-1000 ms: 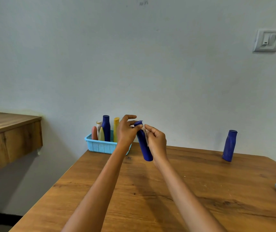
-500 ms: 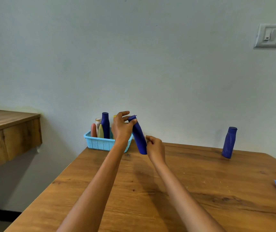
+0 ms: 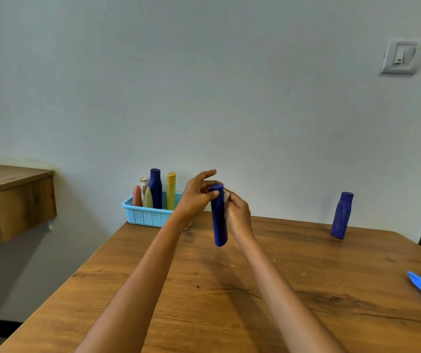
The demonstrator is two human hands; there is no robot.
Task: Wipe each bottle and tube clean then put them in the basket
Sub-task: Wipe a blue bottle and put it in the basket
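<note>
Bottle [image 3: 219, 217] held upright above the table [image 3: 255, 301]: left hand [image 3: 196, 200] pinches its cap to steady it while right hand [image 3: 238, 215] presses a wipe [image 3: 226, 196] against its side; basket [image 3: 146, 215] far left.

A tall dark-blue plastic bottle [image 3: 219, 217] with a flat cap is held nearly upright above the wooden bench [image 3: 293, 289], a small white wipe [image 3: 226, 197] pressed against its upper side at 3 o'clock. A second dark-blue bottle [image 3: 342, 215] of the same kind stands on the bench well apart at 3 o'clock, leaning slightly. At 9 o'clock, a light-blue perforated plastic basket [image 3: 148, 216] sits at the bench's far corner holding upright a dark-blue bottle [image 3: 155, 188], a yellow bottle [image 3: 171, 191], a beige-capped white bottle [image 3: 144, 183], a salmon tube [image 3: 137, 196] and a pale-yellow tube [image 3: 148, 197].
</note>
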